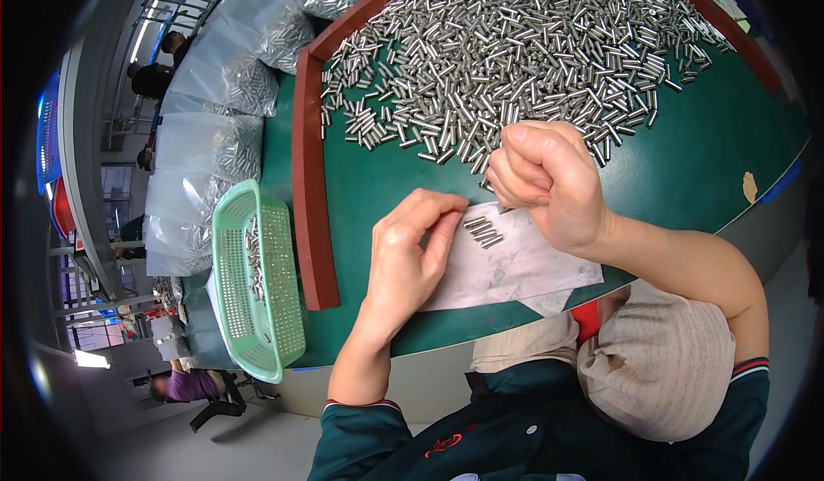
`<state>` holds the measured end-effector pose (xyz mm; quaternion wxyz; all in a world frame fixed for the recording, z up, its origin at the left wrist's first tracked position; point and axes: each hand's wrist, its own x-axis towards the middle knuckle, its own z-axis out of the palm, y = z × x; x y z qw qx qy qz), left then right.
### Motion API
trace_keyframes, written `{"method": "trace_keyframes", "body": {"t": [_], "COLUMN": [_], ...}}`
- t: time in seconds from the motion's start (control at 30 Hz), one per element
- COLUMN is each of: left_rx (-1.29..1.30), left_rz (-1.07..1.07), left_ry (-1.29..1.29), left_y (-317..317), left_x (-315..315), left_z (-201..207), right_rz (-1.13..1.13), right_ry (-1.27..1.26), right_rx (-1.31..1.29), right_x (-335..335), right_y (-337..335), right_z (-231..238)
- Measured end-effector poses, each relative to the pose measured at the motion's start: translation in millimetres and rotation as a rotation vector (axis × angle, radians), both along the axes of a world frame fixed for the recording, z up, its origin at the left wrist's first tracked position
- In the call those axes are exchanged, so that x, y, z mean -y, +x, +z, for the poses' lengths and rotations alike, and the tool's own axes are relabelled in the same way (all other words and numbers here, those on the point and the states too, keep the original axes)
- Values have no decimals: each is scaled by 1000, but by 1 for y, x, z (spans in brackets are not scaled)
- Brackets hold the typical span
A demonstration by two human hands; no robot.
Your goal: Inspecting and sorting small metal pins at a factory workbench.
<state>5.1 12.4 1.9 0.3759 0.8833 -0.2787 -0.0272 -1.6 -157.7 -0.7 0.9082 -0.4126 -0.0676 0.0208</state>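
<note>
Well, a small row of shiny metal pins point(483, 231) lies on the pale cloth point(515, 275) between my two hands. The row is just beside the fingertips of my left hand point(408, 245), to their right, and below the curled fingers of my right hand point(549, 185). My left thumb and pointing finger are drawn close at the tips, but I can't tell if they touch or pinch a pin. My right hand is curled up tight with the thumb on top, and I can't see if any pins are inside it.

Past my hands, a big pile of pins point(532, 60) spreads on the green table point(687, 181), and its far end is cut off at the top. My right hand hides a little of the pile and a bit of the cloth. My other left fingers are tucked out of sight. Some pins sit in the green basket point(281, 292), partly hidden by its side.
</note>
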Motion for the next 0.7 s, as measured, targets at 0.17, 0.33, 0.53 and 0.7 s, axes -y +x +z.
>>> {"method": "trace_keyframes", "body": {"t": [0.17, 0.33, 0.53, 0.7], "left_rx": [-732, -898, -767, 220], "left_rz": [48, 119, 180, 102], "left_ry": [-557, -697, -609, 18], "left_y": [5, 5, 4, -5], "left_x": [-7, -9, -8, -9], "left_z": [11, 13, 16, 15], "right_rz": [-2, 7, 17, 18], "right_ry": [-14, -6, 11, 14], "right_rx": [5, 5, -6, -2], "right_x": [1, -1, 0, -2], "right_y": [0, 0, 1, 1], "right_z": [0, -3, -4, -1]}}
